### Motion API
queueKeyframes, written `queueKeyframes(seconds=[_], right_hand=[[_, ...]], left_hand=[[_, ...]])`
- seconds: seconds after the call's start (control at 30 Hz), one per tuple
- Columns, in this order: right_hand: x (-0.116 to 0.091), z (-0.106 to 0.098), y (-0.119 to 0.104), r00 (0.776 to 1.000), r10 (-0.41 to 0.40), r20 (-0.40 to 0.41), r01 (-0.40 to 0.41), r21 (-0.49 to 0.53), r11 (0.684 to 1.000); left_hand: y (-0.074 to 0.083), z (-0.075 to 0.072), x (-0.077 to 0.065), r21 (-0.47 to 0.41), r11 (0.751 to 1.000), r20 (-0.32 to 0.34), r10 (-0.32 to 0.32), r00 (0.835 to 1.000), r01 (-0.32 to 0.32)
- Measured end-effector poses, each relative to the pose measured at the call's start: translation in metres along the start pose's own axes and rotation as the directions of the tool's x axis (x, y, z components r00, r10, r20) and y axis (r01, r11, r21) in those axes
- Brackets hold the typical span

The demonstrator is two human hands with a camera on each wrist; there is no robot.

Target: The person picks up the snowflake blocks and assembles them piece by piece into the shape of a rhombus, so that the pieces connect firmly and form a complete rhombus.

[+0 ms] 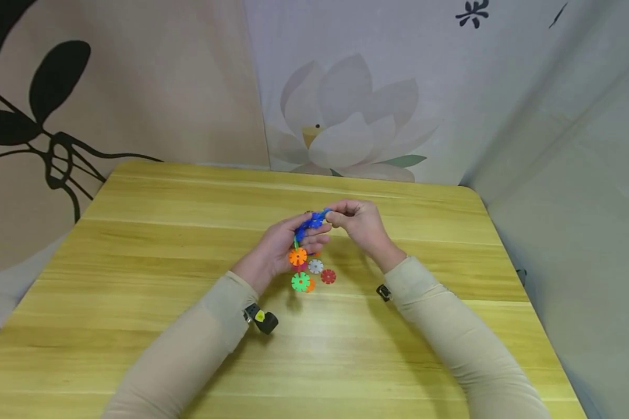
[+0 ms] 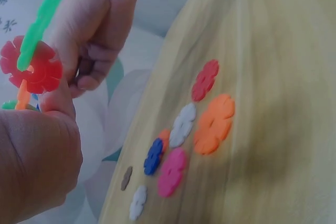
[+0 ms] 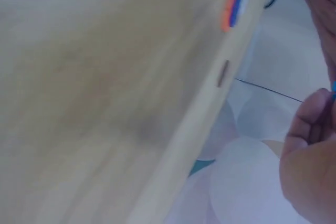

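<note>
In the head view my left hand holds a string of interlocked notched plastic discs, palm turned up. Blue discs form its upper end. From the lower part hang an orange disc and a green disc. My right hand pinches a blue piece at the top between thumb and fingertips. The left wrist view shows a red disc of the string with a green disc slotted into it. Only a bit of blue shows by my right hand in the right wrist view.
Loose discs lie on the wooden table beneath the hands: red, orange, white, blue, pink and brown among them. A printed curtain hangs behind the table's far edge.
</note>
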State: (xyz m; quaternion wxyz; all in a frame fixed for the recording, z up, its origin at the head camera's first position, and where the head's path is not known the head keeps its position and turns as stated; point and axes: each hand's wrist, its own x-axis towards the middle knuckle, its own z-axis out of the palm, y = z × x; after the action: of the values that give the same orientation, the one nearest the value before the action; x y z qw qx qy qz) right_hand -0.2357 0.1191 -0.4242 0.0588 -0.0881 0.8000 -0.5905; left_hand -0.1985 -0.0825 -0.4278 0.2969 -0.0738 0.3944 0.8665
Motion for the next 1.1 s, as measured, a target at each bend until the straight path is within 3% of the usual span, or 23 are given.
queueKeyframes(seconds=[0.13, 0.23, 0.3, 0.37, 0.47, 0.5, 0.57, 0.67, 0.77, 0.9, 1.1], right_hand=[[0.0, -0.002, -0.004, 1.0, 0.009, 0.029, -0.01, 0.001, 1.0], [-0.001, -0.003, -0.003, 0.999, 0.032, 0.038, -0.032, -0.015, 0.999], [-0.002, -0.001, 0.002, 0.997, 0.047, 0.063, -0.038, -0.129, 0.991], [-0.005, 0.003, 0.008, 0.99, 0.06, 0.128, -0.018, -0.309, 0.951], [-0.01, 0.014, 0.019, 0.956, 0.058, 0.287, 0.115, -0.549, 0.828], [-0.011, 0.018, 0.021, 0.942, 0.053, 0.332, 0.165, -0.595, 0.787], [-0.013, 0.025, 0.024, 0.921, 0.042, 0.388, 0.233, -0.633, 0.738], [-0.013, 0.031, 0.023, 0.922, 0.037, 0.386, 0.251, -0.666, 0.702], [-0.012, 0.03, 0.022, 0.93, 0.064, 0.363, 0.201, -0.644, 0.738], [-0.009, 0.02, 0.022, 0.939, 0.112, 0.324, 0.093, -0.556, 0.826], [-0.006, 0.003, 0.027, 0.963, 0.149, 0.224, -0.018, -0.501, 0.865]], left_hand=[[0.004, -0.002, 0.0, -0.003, 1.0, 0.047, -0.008, 0.999, 0.009], [0.007, -0.004, -0.001, 0.031, 1.0, 0.039, -0.005, 0.999, 0.004], [0.01, -0.006, -0.002, 0.035, 0.999, 0.014, 0.008, 1.0, -0.008], [0.012, -0.009, -0.003, 0.026, 0.999, -0.016, 0.028, 0.999, -0.027], [0.013, -0.012, -0.004, 0.003, 0.999, -0.042, 0.045, 0.998, -0.045], [0.013, -0.013, -0.004, -0.002, 0.999, -0.042, 0.044, 0.998, -0.044], [0.012, -0.013, -0.004, -0.001, 0.999, -0.038, 0.04, 0.998, -0.04], [0.01, -0.011, -0.003, 0.008, 0.999, -0.03, 0.035, 0.999, -0.034], [0.009, -0.009, -0.003, 0.021, 0.999, -0.055, 0.032, 0.998, -0.031], [0.009, -0.009, -0.002, 0.05, 0.999, -0.079, 0.023, 0.997, -0.019], [0.01, -0.009, -0.002, 0.057, 0.998, -0.086, 0.003, 0.996, 0.002]])
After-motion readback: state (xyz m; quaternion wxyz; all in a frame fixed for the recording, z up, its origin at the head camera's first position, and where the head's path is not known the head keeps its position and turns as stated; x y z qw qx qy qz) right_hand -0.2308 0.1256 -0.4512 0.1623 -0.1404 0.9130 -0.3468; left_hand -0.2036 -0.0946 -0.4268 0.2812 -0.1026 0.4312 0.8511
